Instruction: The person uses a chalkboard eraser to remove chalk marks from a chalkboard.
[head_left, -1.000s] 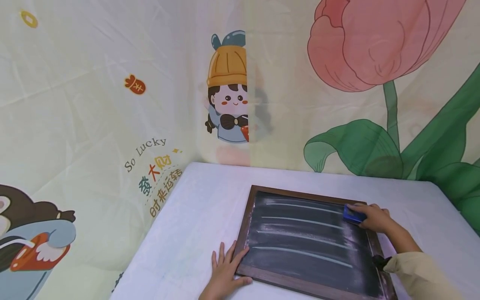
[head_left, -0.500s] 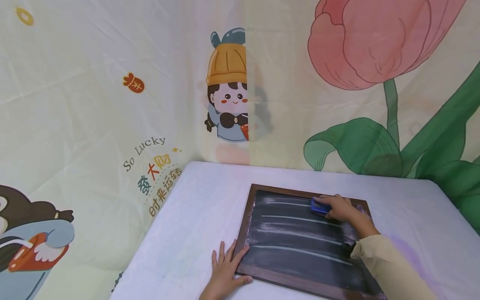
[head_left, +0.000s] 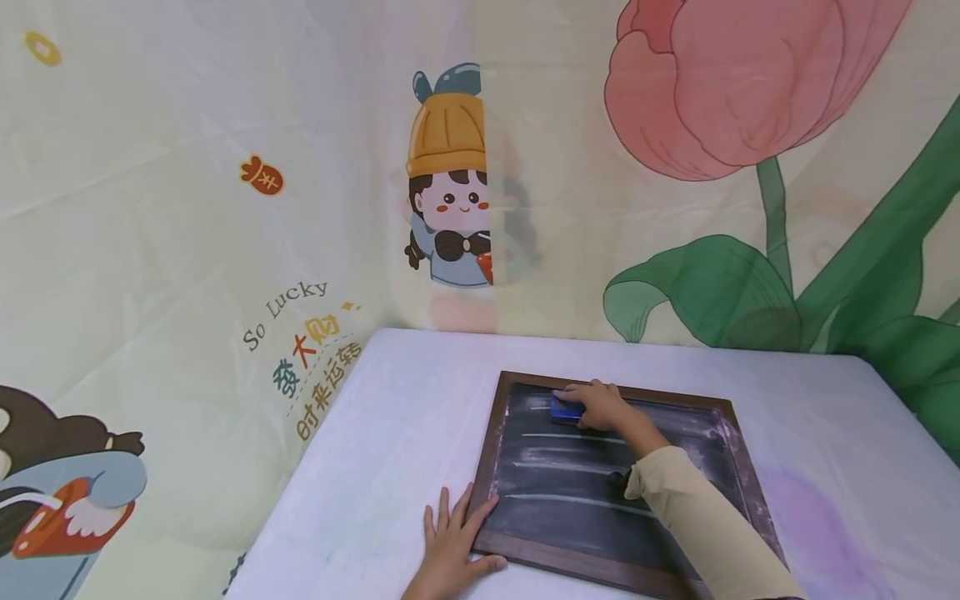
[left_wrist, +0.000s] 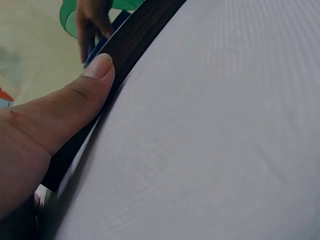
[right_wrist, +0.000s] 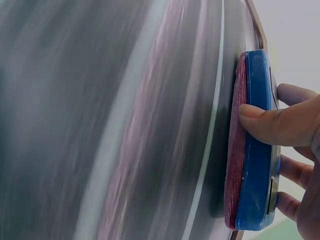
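Note:
My right hand (head_left: 606, 408) grips a blue chalkboard eraser (head_left: 566, 410) near the upper left of the framed chalkboard (head_left: 547, 527). In the right wrist view the eraser's pinkish felt pad (right_wrist: 235, 150) faces the board, with the thumb on its side and other fingers behind it. Several pale chalk lines (head_left: 561, 498) cross the dark surface; the top one is seen only as a short piece left of the eraser. My left hand (head_left: 452, 546) rests at the board's lower left corner, fingers spread and straight. Its thumb lies along the dark wooden frame (left_wrist: 132, 42) in the left wrist view.
The chalkboard lies on a white-covered table (head_left: 360, 500), with a faint purple stain (head_left: 813, 525) to its right. Printed cloth walls (head_left: 555, 292) rise behind and to the left. My right forearm sleeve (head_left: 693, 508) covers part of the board's lower right.
My right hand has slid the eraser leftward along the top chalk line from the board's upper right, and that line is gone behind it. My left hand has stayed in place.

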